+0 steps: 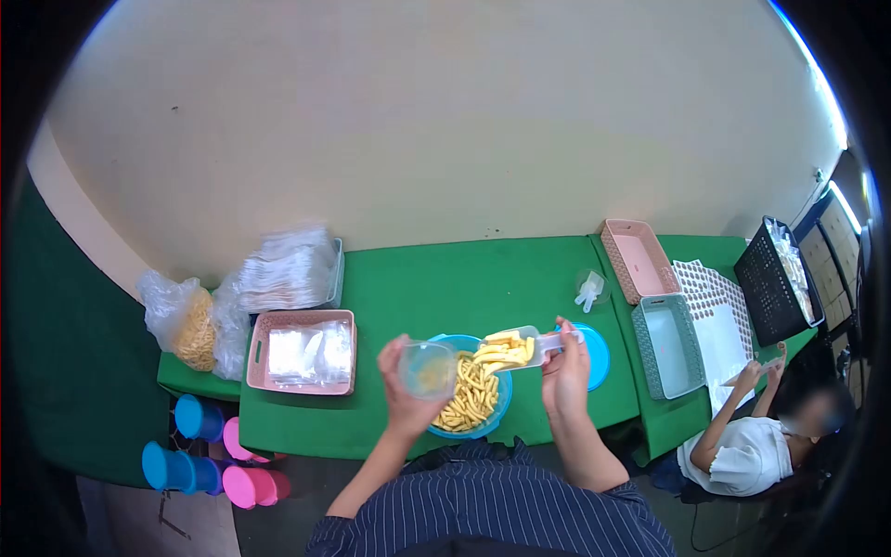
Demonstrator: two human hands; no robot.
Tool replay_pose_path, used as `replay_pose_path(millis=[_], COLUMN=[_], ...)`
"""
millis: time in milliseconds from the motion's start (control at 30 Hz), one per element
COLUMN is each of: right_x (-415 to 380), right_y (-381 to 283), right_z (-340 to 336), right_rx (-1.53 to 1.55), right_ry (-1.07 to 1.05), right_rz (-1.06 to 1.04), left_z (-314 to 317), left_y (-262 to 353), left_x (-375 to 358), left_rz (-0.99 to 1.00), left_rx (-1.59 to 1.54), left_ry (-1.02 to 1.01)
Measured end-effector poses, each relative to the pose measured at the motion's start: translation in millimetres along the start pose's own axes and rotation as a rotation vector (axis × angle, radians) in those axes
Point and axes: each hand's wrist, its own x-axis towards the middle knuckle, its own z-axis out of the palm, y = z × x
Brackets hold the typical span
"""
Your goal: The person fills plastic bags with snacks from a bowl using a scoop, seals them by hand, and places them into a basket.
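My left hand (408, 399) is wrapped round a clear plastic cup (429, 369), tilted above the left side of a blue tub (502, 408). Yellow stick-shaped snacks (469, 405) fill much of that tub. In my right hand (566, 371) is the handle of a clear scoop (527, 342), loaded with the same yellow sticks. The scoop's mouth points left toward the cup, over the tub's far edge. Whether anything lies inside the cup is hard to tell. A round blue lid (594, 357) lies on the green table beside my right hand.
At left stand a pink basket (302, 388) of clear packets, a stack of plastic bags (286, 269) and a bag of snacks (195, 334). Rightward are a pink basket (640, 260), a grey-green basket (668, 348), sticker sheets (715, 297), a black crate (775, 288) and a seated person (747, 455).
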Motion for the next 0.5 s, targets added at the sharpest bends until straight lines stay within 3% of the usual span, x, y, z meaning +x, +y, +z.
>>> replay_pose_path(millis=[100, 200, 233, 300, 367, 433, 467, 500], right_x=[-5.1, -20.9, -25.2, -32.9, -26.7, -23.3, -20.1, -15.2], right_y=[-14.5, -22.3, -20.9, -17.7, -14.8, -8.1, -10.4, -8.7], right_z=[12.1, 32.1, 33.5, 31.6, 19.2, 12.5, 11.3, 9.7], right_rx=[-0.044, -0.492, -0.497, -1.012, -0.946, -0.504, -0.451, -0.450], right_ry=[-0.044, -0.267, -0.271, -0.646, -0.732, -0.554, -0.470, -0.452], right_rz=[-0.051, -0.214, -0.216, -0.868, -0.934, -0.996, -0.915, -0.920], left_z=[17.9, 19.3, 20.5, 20.2, 16.9, 8.2, 1.4, -6.6], left_y=[8.8, 17.0, 18.2, 16.5, 13.5, 10.7, 10.3, 13.2], left_x=[-9.7, -8.2, -7.7, -9.9, -11.5, -9.0, -5.5, -0.4], left_rz=[-0.051, -0.070, -0.073, -0.088, -0.099, -0.151, -0.144, -0.175], left_rx=[-0.076, -0.060, -0.056, -0.054, -0.049, -0.069, -0.068, -0.159], left_ry=[-0.123, -0.192, -0.213, -0.220, -0.241, -0.186, -0.204, -0.099])
